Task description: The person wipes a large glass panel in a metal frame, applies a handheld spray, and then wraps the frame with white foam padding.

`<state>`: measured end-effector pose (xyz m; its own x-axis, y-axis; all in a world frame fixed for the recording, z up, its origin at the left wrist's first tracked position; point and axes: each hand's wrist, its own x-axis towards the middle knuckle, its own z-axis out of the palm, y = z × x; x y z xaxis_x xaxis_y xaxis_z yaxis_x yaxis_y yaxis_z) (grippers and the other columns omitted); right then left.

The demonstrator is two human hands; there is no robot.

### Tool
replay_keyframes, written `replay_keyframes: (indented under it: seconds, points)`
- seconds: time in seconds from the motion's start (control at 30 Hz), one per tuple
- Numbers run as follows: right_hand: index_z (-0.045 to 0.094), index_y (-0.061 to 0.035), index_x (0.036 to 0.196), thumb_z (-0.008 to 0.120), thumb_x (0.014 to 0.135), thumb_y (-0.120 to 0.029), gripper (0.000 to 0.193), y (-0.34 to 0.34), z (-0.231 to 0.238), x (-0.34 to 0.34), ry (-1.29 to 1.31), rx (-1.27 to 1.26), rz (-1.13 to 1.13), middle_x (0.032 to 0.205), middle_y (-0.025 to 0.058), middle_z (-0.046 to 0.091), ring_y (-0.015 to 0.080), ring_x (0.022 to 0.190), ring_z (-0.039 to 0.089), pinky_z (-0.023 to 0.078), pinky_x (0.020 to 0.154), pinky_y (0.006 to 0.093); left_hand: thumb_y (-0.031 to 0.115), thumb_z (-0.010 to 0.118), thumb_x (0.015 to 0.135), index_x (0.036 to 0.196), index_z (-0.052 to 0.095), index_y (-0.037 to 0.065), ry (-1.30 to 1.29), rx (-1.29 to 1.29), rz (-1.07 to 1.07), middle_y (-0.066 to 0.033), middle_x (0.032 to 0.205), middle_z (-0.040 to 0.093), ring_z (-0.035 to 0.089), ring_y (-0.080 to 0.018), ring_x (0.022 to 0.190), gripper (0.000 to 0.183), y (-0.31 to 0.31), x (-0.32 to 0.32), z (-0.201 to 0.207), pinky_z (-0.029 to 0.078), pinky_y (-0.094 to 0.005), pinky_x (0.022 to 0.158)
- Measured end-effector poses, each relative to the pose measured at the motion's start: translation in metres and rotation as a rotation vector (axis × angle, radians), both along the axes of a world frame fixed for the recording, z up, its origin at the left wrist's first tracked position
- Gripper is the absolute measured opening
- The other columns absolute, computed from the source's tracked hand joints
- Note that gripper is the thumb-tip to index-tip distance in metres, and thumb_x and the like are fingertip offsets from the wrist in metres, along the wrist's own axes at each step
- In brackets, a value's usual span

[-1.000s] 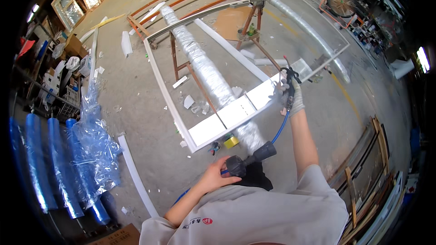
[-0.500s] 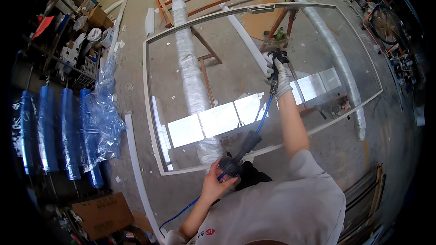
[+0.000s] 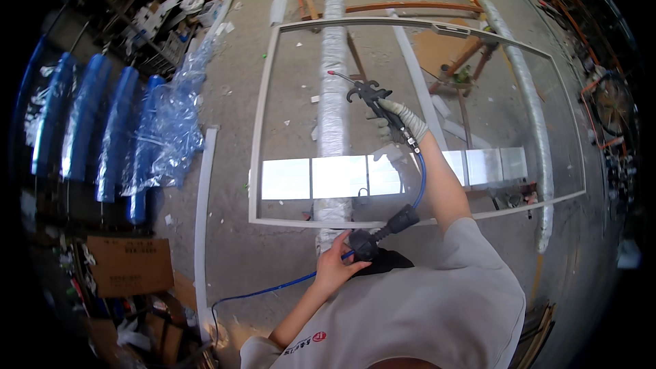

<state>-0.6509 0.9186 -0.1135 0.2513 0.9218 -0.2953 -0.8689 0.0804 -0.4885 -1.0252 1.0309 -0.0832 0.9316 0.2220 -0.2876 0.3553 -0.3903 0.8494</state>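
Framed glass pane [image 3: 389, 176]: centre, above left silver-wrapped beam [image 3: 333, 89]
Right hand [image 3: 404, 117]: gloved, fingers wrapped round air blow gun [image 3: 374, 99] over pane
Left hand [image 3: 333, 264]: fingers half-curled at black dumbbell-shaped tool [image 3: 365, 244], can't tell if gripping
In the way: blue hose [image 3: 423, 176], right forearm [image 3: 443, 184]
Far: orange rack [image 3: 410, 8]
Left: blue film rolls [image 3: 117, 133]

Grey shirt [image 3: 417, 301], pale knit glove [image 3: 408, 120]

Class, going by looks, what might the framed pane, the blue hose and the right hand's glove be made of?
Framed pane: probably glass, clear and glossy; the floor shows through, with bright reflections.
Blue hose: likely plastic or rubber, smooth; it curves freely.
Glove: seemingly matte knit, its cuff ribbed.
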Motion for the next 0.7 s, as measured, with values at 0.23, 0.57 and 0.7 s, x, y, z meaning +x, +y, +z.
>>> replay_keyframes:
  seconds: [0.23,0.57,0.7]
  points:
    - [0.055,-0.0072,0.083,0.063,0.080,-0.037,0.031,0.062,-0.001,-0.069,-0.082,-0.168,-0.159,0.060,-0.0007,0.054,0.0123,0.050,0.055,0.052,0.052,0.0321,0.028,0.083,0.058,0.124,0.046,0.007,0.064,-0.116,-0.049,-0.0045,0.070,0.059,0.058,-0.0117,0.063,0.078,0.014,-0.058,0.006,0.048,-0.0258,0.061]
    - [0.057,-0.0077,0.081,0.061,0.081,-0.045,0.037,-0.092,-0.021,-0.099,-0.046,-0.167,-0.961,0.066,0.0049,0.059,0.0195,0.059,0.061,0.055,0.058,0.0378,0.013,0.081,0.061,0.125,0.045,0.002,-0.018,-0.300,-0.114,-0.0011,0.065,0.054,0.049,-0.0054,0.060,0.075,0.022,-0.074,-0.006,0.043,-0.0201,0.058]
    - [0.056,-0.0030,0.089,0.062,0.075,-0.053,0.053,-0.130,-0.006,-0.089,0.016,-0.152,-1.133,0.075,0.0098,0.060,0.0265,0.068,0.062,0.055,0.068,0.0443,0.008,0.080,0.062,0.126,0.043,0.001,-0.089,-0.399,-0.052,0.0023,0.062,0.049,0.042,-0.0028,0.057,0.074,0.008,-0.040,0.002,0.035,-0.0164,0.053]
